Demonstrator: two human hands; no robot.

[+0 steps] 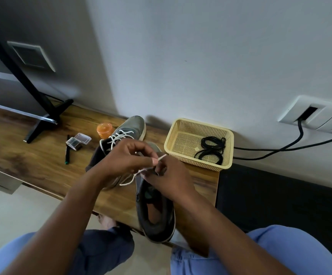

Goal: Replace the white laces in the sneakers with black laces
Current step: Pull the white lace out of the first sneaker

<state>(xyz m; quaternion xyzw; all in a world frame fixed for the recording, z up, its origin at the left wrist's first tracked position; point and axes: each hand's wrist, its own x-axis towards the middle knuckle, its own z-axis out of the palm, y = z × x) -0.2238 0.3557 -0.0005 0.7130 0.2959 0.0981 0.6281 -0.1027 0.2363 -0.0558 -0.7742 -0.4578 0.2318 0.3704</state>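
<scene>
We see the left hand (125, 157) with fingers curled, pinching the white lace (133, 176) of the near sneaker (157, 219), which lies on the wooden shelf (42, 155) with its heel toward us. The right hand (171, 179) rests on that sneaker's upper, fingers curled at the same lace; the two hands are close together, almost touching. The far sneaker (129, 128), with its white lacing in place, stands behind the left hand. The beige perforated basket (173, 139) to the right holds two coiled black laces (211, 149).
</scene>
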